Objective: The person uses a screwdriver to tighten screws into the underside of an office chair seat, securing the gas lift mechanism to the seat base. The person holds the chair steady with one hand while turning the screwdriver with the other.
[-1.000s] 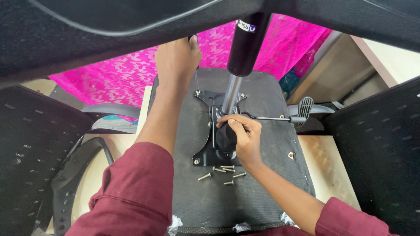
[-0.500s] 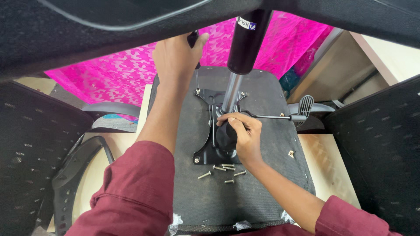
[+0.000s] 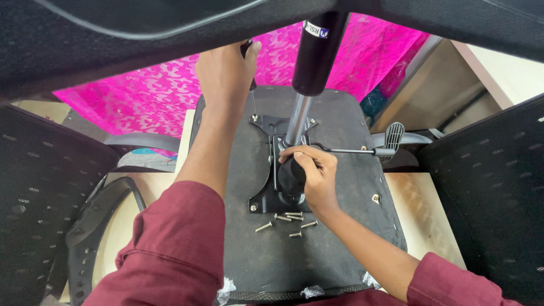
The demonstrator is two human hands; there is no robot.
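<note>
Working view (head camera): you look down on an upturned office chair seat (image 3: pixel 317 249), its dark underside facing up, with the black mechanism plate (image 3: pixel 271 170) lying on it.
Left hand: your left hand (image 3: pixel 226 73) is stretched out to the far edge of the seat and curled around a dark tool handle (image 3: pixel 247 56); a thin shaft runs down from it to the bolt (image 3: pixel 254 118) at the plate's far left corner.
Right hand: your right hand (image 3: pixel 314 173) is wrapped around the black round knob (image 3: pixel 290 175) at the middle of the plate, fingers closed on it, just beside the foot of the gas lift column (image 3: pixel 306 96).
Done, as far as it shows: the plate sits square on the seat, a bolt head shows at its near left corner (image 3: pixel 253 207), and the column stands in its socket.
Left, by my reading: several loose screws (image 3: pixel 286 220) lie on the seat just in front of the plate, so not every fastener is in; whether the far bolt is tight you cannot tell.
Lever: the adjustment lever (image 3: pixel 368 148) sticks out to the right, its paddle beyond the seat edge.
Surroundings: mesh chair backs (image 3: pixel 487 187) stand at both sides, pink patterned cloth (image 3: pixel 141 96) lies beyond, and a pale wooden table (image 3: pixel 422 209) carries the seat.
</note>
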